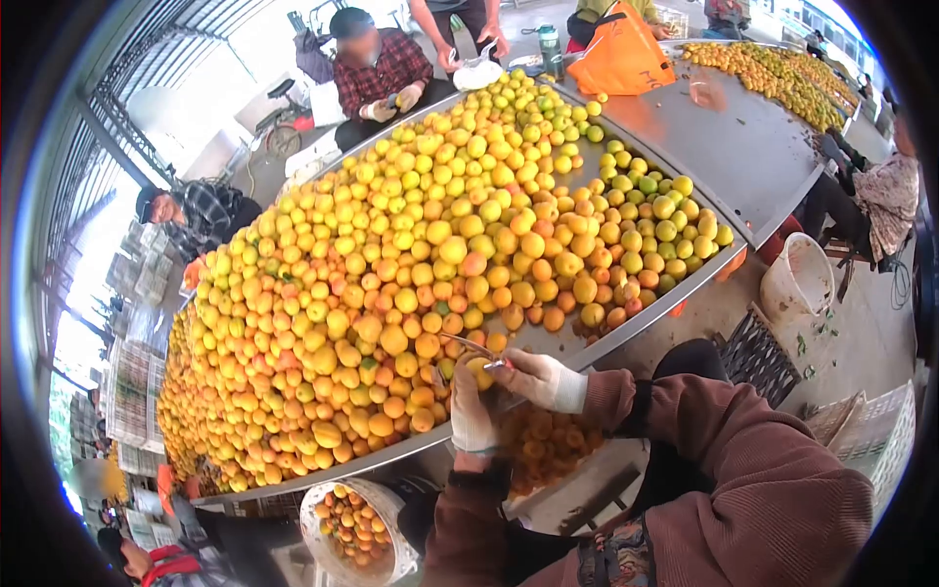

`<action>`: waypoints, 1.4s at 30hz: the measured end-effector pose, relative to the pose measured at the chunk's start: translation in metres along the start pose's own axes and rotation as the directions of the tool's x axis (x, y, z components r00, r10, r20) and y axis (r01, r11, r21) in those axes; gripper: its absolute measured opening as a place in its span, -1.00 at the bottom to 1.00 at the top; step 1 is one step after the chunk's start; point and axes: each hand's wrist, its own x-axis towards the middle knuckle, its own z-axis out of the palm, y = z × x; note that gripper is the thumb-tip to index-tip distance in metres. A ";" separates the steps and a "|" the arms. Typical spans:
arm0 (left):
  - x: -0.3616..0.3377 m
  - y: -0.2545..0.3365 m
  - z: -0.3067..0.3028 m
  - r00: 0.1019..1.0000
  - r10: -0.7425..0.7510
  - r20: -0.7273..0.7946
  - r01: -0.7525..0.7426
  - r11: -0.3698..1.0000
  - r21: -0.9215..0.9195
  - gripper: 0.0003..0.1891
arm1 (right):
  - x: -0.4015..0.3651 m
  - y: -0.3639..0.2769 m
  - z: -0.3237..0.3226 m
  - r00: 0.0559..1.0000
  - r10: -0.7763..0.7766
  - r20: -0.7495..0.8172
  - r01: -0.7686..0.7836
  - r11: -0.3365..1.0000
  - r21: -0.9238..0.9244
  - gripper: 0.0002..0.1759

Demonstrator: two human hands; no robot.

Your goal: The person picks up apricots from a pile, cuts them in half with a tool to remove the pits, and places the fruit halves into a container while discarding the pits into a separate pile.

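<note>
My left hand (472, 413), in a white glove, is closed around a yellow apricot (479, 373) at the near edge of the metal table (641, 326). My right hand (550, 380), also gloved, pinches a small knife-like tool (497, 364) right against that fruit. A thin brownish strip points from these fingers toward the pile; its exact kind I cannot tell. Just beyond both hands spreads a large heap of yellow and orange apricots (381, 293). Below them, under the table edge, sits a lot of orange fruit (548, 445), partly hidden by my arms.
A white bucket (399, 509) of fruit stands lower left. To the right are another white bucket (800, 279), a dark crate (758, 357) and a pale crate (885, 430). An orange bag (621, 54) rests at the back; several people sit around the tables.
</note>
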 end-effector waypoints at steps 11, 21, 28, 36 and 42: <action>-0.005 0.002 0.001 0.994 0.106 -0.029 -0.099 0.978 0.183 -0.44 | -0.009 -0.007 0.014 0.999 -0.014 -0.049 0.023 0.983 0.180 -0.67; -0.001 0.001 0.001 0.964 0.245 -0.101 -0.175 0.874 0.454 -0.65 | -0.010 0.007 0.033 0.994 0.022 -0.104 -0.013 0.996 0.086 -0.50; 0.001 0.001 -0.006 0.980 0.193 -0.045 -0.145 0.854 0.499 -0.71 | -0.011 0.020 0.043 0.986 0.050 -0.160 -0.034 0.994 0.100 -0.61; 0.010 0.003 -0.012 0.886 0.460 0.056 -0.247 0.367 0.897 -0.72 | -0.002 0.002 0.009 0.988 -0.134 -0.081 0.083 0.889 -0.450 -0.75; 0.016 0.008 -0.020 0.995 0.080 -0.054 -0.090 0.972 -0.218 -0.47 | 0.003 0.005 0.018 0.992 -0.105 -0.064 0.104 0.995 -0.008 -0.74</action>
